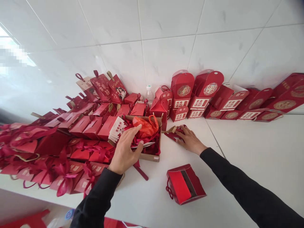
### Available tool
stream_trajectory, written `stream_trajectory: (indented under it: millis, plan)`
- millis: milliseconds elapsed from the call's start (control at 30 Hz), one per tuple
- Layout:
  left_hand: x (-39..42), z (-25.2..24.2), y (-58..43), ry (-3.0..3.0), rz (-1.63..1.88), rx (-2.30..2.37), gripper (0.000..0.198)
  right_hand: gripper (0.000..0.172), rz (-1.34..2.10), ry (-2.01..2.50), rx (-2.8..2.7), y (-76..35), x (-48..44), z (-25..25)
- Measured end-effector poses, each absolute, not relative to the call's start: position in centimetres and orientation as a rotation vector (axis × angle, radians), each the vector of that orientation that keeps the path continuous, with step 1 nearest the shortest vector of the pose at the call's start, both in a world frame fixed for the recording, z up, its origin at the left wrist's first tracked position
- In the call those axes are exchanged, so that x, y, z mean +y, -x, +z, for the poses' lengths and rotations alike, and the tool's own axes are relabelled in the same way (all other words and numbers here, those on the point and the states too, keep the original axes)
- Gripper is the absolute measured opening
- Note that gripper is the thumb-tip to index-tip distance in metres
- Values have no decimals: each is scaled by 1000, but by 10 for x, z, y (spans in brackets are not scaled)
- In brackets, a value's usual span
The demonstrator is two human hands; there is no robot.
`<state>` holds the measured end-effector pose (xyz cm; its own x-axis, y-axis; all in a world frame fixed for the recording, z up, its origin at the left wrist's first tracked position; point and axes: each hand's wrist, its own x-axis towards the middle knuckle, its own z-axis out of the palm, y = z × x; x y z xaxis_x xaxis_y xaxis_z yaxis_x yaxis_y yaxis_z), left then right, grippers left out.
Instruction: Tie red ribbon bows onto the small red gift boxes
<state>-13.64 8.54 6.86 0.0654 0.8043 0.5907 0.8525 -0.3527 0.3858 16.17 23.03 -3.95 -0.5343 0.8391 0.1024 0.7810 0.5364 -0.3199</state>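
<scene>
My left hand [127,148] reaches into an open cardboard box [152,156] filled with red ribbons and an orange plastic bag [146,126]. Its fingers are curled among the contents; what they pinch is hidden. My right hand [190,139] lies on a flat, folded red gift box with a tan ribbon handle [173,132] just right of the cardboard box, fingers pressing on it. A partly assembled red gift box [184,184] with a cord handle lies on the white counter [249,152] nearer to me, between my arms.
Several red gift bags with ribbons [59,148] crowd the counter's left half. Stacked red boxes with gold emblems [206,95] line the tiled wall behind. A clear plastic bottle [149,93] stands among them. A red strip [140,171] lies by the cardboard box.
</scene>
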Motion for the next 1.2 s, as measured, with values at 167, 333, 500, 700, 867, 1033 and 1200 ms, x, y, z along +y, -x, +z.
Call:
stream_trajectory:
  millis: [167, 333, 500, 700, 867, 1033, 1200]
  plan:
    - [80, 73, 129, 2090, -1235, -1777, 27, 38, 368, 1221, -2408, -158, 216, -19]
    - [74, 61, 121, 2213, -1084, -1789, 21, 22, 489, 984, -2407, -129, 189, 25]
    - [68, 52, 122, 2136, -1065, -1874, 9, 14, 601, 756, -2530, -86, 170, 53]
    - [60, 55, 125, 2101, -1136, -1894, 12, 6, 616, 702, -2581, -60, 166, 56]
    - [51, 53, 130, 1852, -1259, -1950, 16, 9, 632, 694, -2572, -63, 164, 58]
    - [48, 55, 148, 1466, -1357, -2020, 19, 13, 675, 744, -2429, -74, 160, 73]
    - [66, 57, 180, 1321, -1359, -2158, 35, 9, 783, 800, -2259, -82, 160, 90]
